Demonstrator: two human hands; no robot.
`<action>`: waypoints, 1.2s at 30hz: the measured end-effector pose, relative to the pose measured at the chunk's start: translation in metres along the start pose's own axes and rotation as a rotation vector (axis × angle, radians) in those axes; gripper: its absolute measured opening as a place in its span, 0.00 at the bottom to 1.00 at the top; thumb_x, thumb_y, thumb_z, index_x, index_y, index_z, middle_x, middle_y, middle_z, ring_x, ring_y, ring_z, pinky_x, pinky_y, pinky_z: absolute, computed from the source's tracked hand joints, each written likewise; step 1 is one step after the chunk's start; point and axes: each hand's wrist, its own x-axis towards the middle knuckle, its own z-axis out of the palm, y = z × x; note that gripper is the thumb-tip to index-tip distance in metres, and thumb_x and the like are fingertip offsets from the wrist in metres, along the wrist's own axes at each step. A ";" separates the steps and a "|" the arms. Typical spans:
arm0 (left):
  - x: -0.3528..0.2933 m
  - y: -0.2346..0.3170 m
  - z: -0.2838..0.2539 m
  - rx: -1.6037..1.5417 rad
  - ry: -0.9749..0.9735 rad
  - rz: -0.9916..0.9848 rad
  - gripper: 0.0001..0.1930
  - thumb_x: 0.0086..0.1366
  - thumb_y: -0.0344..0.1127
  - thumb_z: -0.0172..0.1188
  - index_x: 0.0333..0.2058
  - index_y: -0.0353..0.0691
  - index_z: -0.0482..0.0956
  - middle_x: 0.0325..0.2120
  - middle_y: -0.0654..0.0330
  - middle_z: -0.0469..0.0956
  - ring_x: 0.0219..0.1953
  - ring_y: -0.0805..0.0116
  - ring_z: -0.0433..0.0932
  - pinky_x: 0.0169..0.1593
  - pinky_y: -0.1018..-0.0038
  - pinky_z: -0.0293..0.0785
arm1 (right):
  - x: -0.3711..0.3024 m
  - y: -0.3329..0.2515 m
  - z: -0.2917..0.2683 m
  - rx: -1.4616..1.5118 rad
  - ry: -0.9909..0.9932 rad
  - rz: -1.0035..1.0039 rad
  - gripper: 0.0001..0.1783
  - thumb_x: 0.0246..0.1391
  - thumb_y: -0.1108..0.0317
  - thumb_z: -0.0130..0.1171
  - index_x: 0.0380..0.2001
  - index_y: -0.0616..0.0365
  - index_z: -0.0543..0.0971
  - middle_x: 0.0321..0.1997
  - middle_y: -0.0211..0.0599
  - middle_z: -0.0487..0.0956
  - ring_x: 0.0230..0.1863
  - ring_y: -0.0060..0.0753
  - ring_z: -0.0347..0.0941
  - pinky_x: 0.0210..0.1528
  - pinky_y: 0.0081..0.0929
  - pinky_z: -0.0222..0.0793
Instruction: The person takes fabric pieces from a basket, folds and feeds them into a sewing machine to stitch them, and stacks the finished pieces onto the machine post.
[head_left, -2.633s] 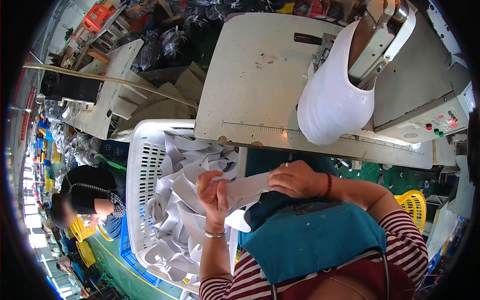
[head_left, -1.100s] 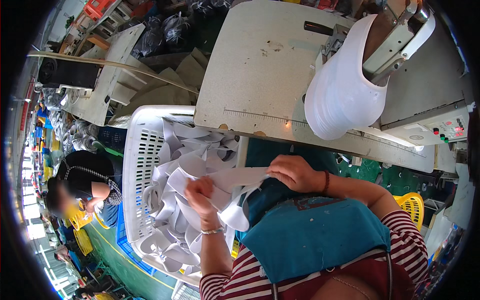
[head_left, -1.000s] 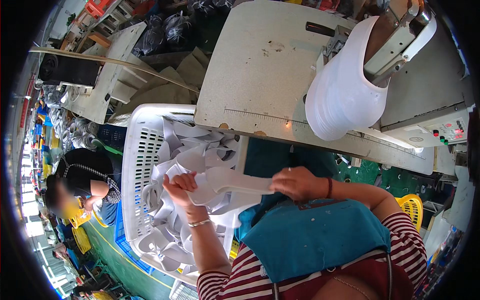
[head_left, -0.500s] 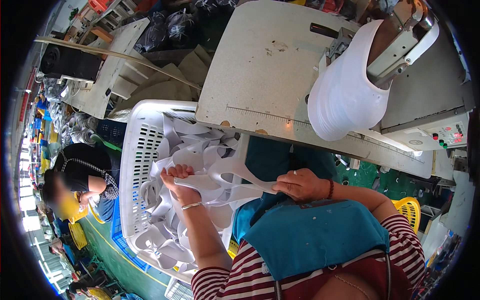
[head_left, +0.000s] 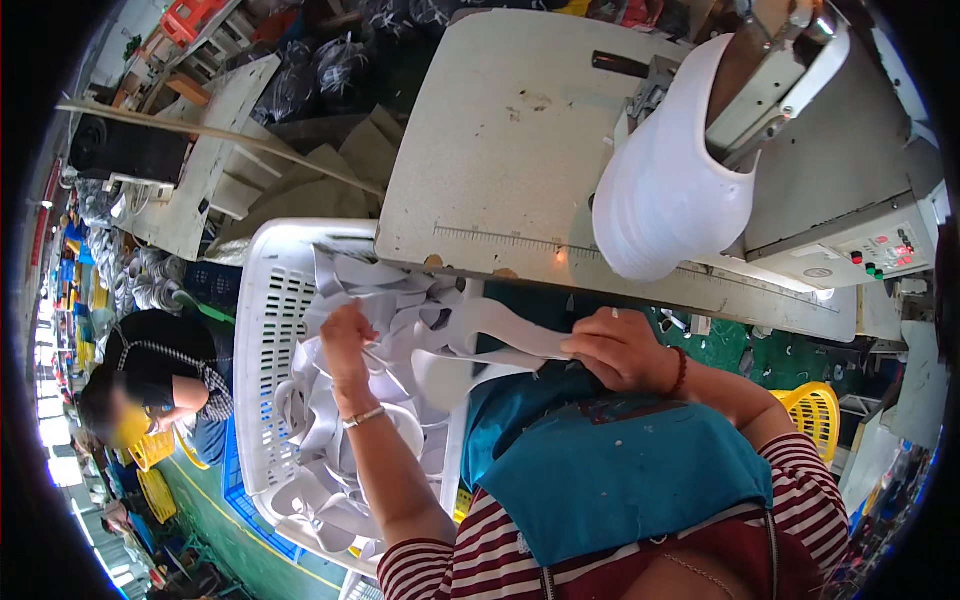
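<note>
My right hand is closed on the narrow ends of curved white sheet pieces. Their wide looped ends hang out to the left, over the rim of a white slotted basket. Many similar curved white pieces lie jumbled in that basket. Above the pile is my left hand, its fingers curled in; whatever may be between them is hidden. A teal apron covers my lap just below the right hand.
Ahead stands a machine table with a ruler strip along its near edge. White curved pieces hang nested on the machine's arm, right of a control panel-free stretch. A co-worker sits at left. A yellow basket stands at right.
My left hand has come off the white pieces and moved slightly up and left over the basket. The right hand, still gripping them, has shifted right and a little higher.
</note>
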 end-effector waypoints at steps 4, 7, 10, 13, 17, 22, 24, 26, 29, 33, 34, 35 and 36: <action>-0.036 0.074 0.054 0.736 -0.023 0.760 0.07 0.55 0.34 0.55 0.28 0.36 0.75 0.25 0.60 0.76 0.31 0.65 0.74 0.36 0.72 0.68 | 0.030 0.000 -0.016 -0.046 0.071 0.025 0.11 0.42 0.76 0.58 0.33 0.58 0.75 0.30 0.35 0.74 0.26 0.36 0.70 0.26 0.28 0.66; -0.087 0.129 0.098 0.326 -0.610 0.555 0.15 0.45 0.32 0.64 0.34 0.36 0.75 0.31 0.57 0.77 0.39 0.59 0.74 0.41 0.69 0.67 | 0.042 -0.001 -0.026 -0.003 0.085 -0.006 0.10 0.42 0.76 0.58 0.32 0.57 0.75 0.29 0.34 0.74 0.26 0.34 0.71 0.25 0.27 0.66; -0.110 0.141 0.128 0.584 -0.634 0.741 0.15 0.43 0.28 0.65 0.33 0.35 0.76 0.29 0.55 0.77 0.30 0.56 0.76 0.34 0.72 0.71 | 0.060 -0.005 -0.034 0.071 0.140 -0.011 0.08 0.43 0.76 0.57 0.31 0.57 0.75 0.26 0.34 0.73 0.24 0.36 0.70 0.24 0.26 0.66; -0.107 0.137 0.137 0.541 -0.531 0.892 0.11 0.44 0.24 0.64 0.30 0.35 0.77 0.27 0.55 0.77 0.26 0.58 0.77 0.29 0.74 0.72 | 0.066 -0.006 -0.043 0.212 0.161 0.014 0.08 0.46 0.75 0.56 0.33 0.59 0.76 0.25 0.36 0.74 0.22 0.32 0.70 0.23 0.24 0.66; -0.119 0.142 0.144 0.417 -0.400 1.133 0.07 0.45 0.23 0.63 0.27 0.34 0.79 0.27 0.54 0.78 0.27 0.61 0.78 0.30 0.75 0.73 | 0.053 0.000 -0.057 0.612 0.211 0.468 0.09 0.52 0.71 0.54 0.35 0.63 0.76 0.24 0.31 0.75 0.22 0.18 0.69 0.23 0.17 0.63; -0.125 0.152 0.097 -0.187 -0.179 0.911 0.09 0.54 0.35 0.61 0.23 0.37 0.73 0.25 0.52 0.78 0.25 0.64 0.77 0.26 0.71 0.75 | 0.024 0.003 -0.076 0.913 0.574 0.818 0.08 0.52 0.73 0.53 0.35 0.65 0.76 0.29 0.27 0.76 0.29 0.13 0.68 0.30 0.15 0.65; -0.122 0.170 0.064 -0.484 -0.083 0.755 0.11 0.56 0.37 0.59 0.31 0.39 0.67 0.24 0.58 0.72 0.24 0.66 0.75 0.28 0.71 0.73 | 0.018 -0.006 -0.082 0.802 0.456 0.764 0.09 0.54 0.71 0.52 0.37 0.65 0.75 0.27 0.28 0.75 0.26 0.11 0.68 0.26 0.10 0.63; -0.111 0.177 0.073 -0.526 -0.127 0.505 0.09 0.55 0.31 0.57 0.32 0.39 0.67 0.26 0.55 0.73 0.22 0.65 0.73 0.29 0.71 0.71 | 0.018 -0.017 -0.089 0.763 0.455 0.660 0.09 0.54 0.72 0.52 0.37 0.64 0.75 0.27 0.28 0.75 0.26 0.10 0.68 0.26 0.11 0.63; -0.089 0.168 0.088 -0.427 -0.546 0.280 0.08 0.50 0.30 0.54 0.26 0.33 0.67 0.13 0.52 0.70 0.14 0.67 0.69 0.22 0.77 0.67 | 0.028 -0.025 -0.095 0.680 0.415 0.535 0.09 0.53 0.73 0.52 0.38 0.64 0.75 0.28 0.27 0.76 0.27 0.10 0.68 0.27 0.11 0.63; -0.079 0.200 0.090 -0.470 -0.548 0.282 0.08 0.51 0.31 0.51 0.20 0.33 0.66 0.08 0.62 0.64 0.07 0.79 0.57 0.11 0.81 0.51 | 0.031 -0.026 -0.114 0.408 0.354 0.415 0.09 0.53 0.76 0.50 0.38 0.65 0.75 0.32 0.30 0.76 0.30 0.13 0.70 0.31 0.14 0.66; -0.066 0.205 0.075 -0.292 -0.471 0.359 0.09 0.54 0.32 0.52 0.19 0.34 0.67 0.08 0.67 0.62 0.09 0.82 0.55 0.13 0.81 0.49 | 0.029 -0.027 -0.116 0.407 0.356 0.407 0.09 0.53 0.76 0.50 0.38 0.65 0.75 0.32 0.30 0.76 0.30 0.13 0.70 0.31 0.14 0.66; -0.058 0.205 0.071 -0.295 -0.476 0.365 0.09 0.54 0.32 0.52 0.19 0.34 0.67 0.08 0.67 0.62 0.09 0.82 0.55 0.13 0.81 0.49 | 0.022 -0.027 -0.121 0.356 0.452 0.415 0.09 0.53 0.75 0.50 0.38 0.64 0.75 0.31 0.30 0.77 0.29 0.12 0.69 0.30 0.13 0.65; -0.052 0.204 0.070 0.153 -0.204 0.688 0.10 0.57 0.32 0.52 0.20 0.33 0.68 0.09 0.67 0.63 0.10 0.81 0.55 0.15 0.81 0.50 | 0.016 -0.027 -0.126 0.305 0.548 0.422 0.08 0.54 0.75 0.50 0.38 0.63 0.75 0.31 0.29 0.77 0.28 0.11 0.69 0.29 0.13 0.64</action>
